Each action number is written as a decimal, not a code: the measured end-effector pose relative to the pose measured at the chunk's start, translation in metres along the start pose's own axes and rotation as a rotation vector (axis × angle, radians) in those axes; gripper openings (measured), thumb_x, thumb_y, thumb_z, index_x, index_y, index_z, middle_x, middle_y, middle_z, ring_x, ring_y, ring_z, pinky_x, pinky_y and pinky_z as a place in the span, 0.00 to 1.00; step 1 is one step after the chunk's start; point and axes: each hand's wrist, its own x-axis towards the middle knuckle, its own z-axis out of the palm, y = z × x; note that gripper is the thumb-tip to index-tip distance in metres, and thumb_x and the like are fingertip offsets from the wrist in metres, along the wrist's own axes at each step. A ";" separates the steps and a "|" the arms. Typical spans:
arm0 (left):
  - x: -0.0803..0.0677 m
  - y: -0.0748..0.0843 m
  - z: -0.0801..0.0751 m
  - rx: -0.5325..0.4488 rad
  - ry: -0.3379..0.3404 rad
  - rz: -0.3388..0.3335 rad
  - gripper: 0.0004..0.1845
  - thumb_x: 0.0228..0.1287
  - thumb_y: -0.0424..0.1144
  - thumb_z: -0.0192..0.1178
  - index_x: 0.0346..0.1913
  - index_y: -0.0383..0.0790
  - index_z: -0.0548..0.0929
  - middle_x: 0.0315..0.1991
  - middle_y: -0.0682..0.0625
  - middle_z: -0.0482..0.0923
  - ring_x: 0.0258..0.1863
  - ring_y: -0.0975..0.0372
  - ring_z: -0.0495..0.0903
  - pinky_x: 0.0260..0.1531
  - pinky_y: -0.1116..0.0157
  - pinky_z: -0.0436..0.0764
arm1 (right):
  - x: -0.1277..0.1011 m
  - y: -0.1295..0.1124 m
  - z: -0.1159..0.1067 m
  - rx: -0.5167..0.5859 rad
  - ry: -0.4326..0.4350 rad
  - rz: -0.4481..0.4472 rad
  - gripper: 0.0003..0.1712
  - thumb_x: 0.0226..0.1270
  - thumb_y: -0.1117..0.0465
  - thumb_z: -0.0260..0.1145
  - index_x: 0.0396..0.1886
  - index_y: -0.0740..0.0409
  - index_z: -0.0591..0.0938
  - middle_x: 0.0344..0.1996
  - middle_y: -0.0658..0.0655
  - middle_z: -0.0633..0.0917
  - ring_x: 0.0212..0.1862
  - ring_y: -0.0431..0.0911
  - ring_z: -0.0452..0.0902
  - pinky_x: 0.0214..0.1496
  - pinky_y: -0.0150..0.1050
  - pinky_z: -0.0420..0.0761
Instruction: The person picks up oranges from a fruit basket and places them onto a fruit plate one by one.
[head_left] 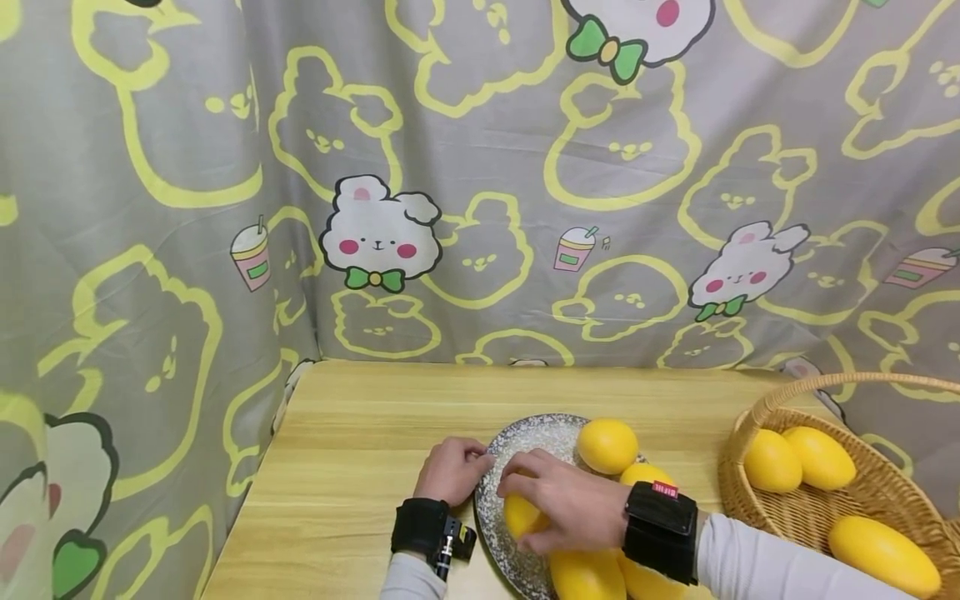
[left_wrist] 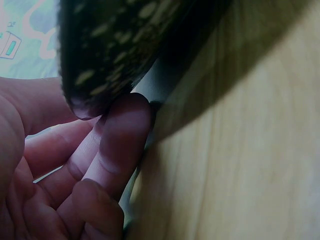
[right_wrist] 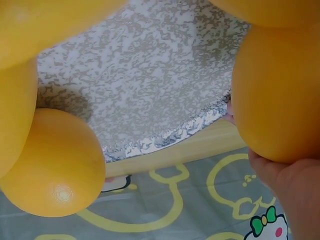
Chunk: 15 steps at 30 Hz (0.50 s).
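Note:
My left hand (head_left: 452, 471) grips the left rim of a speckled grey plate (head_left: 528, 437). In the left wrist view, the dark underside of the plate (left_wrist: 115, 55) tilts over the fingertips, with the wooden table beneath. Over the plate, my right hand (head_left: 570, 504) holds a smooth yellow mango (head_left: 522, 517), its fingers curled round it. That held mango (right_wrist: 280, 95) fills the right side of the right wrist view. Several other mangoes lie on the plate, one of them at its far edge (head_left: 607, 446); the forearm and hand partly cover the rest.
On the right stands a wicker basket (head_left: 757, 521) with a tall arched handle, holding several mangoes (head_left: 885, 554). A light wooden table (head_left: 360, 417) lies under everything. Behind and to the left hangs a grey patterned curtain (head_left: 480, 167).

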 end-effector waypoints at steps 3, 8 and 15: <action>0.000 0.000 0.000 0.005 0.002 0.003 0.12 0.67 0.43 0.67 0.46 0.40 0.92 0.36 0.49 0.90 0.31 0.64 0.80 0.34 0.62 0.80 | 0.003 0.001 -0.001 -0.001 -0.024 0.011 0.28 0.65 0.46 0.74 0.60 0.53 0.82 0.62 0.50 0.80 0.63 0.45 0.75 0.65 0.38 0.82; -0.001 0.002 -0.001 0.011 0.004 0.002 0.12 0.66 0.43 0.67 0.46 0.40 0.92 0.36 0.48 0.90 0.32 0.63 0.81 0.33 0.62 0.80 | 0.007 0.001 0.002 -0.010 -0.034 -0.006 0.27 0.63 0.46 0.76 0.58 0.53 0.83 0.60 0.51 0.80 0.60 0.45 0.76 0.62 0.36 0.83; 0.000 0.002 -0.002 0.006 0.002 -0.011 0.12 0.67 0.44 0.67 0.46 0.41 0.92 0.35 0.49 0.89 0.31 0.63 0.80 0.33 0.63 0.79 | 0.013 0.002 0.005 -0.009 -0.079 -0.007 0.27 0.61 0.46 0.77 0.57 0.51 0.84 0.59 0.51 0.81 0.59 0.43 0.77 0.62 0.36 0.83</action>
